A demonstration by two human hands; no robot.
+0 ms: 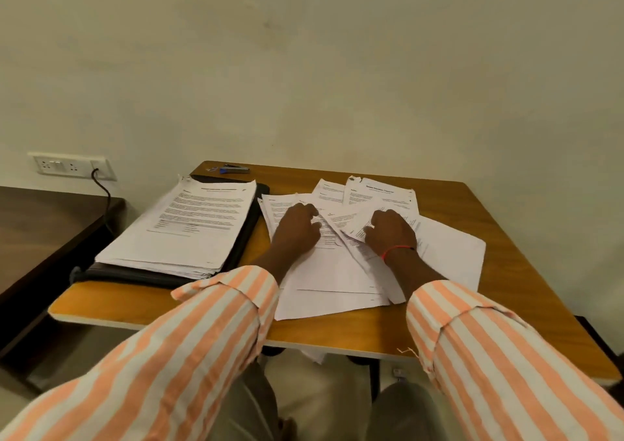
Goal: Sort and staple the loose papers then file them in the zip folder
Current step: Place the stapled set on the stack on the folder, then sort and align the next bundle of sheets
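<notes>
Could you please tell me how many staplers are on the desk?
1: the stapler lies far back on the desk, behind the stacked papers on the zip folder. Others could hide under the loose papers.

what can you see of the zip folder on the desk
The zip folder is dark, black or deep brown, and looks like leather. It lies flat on the left part of the wooden table. A neat stack of printed papers rests on it and covers most of it. Only its right edge, near edge and far corner show. The zip's state cannot be told.
</notes>
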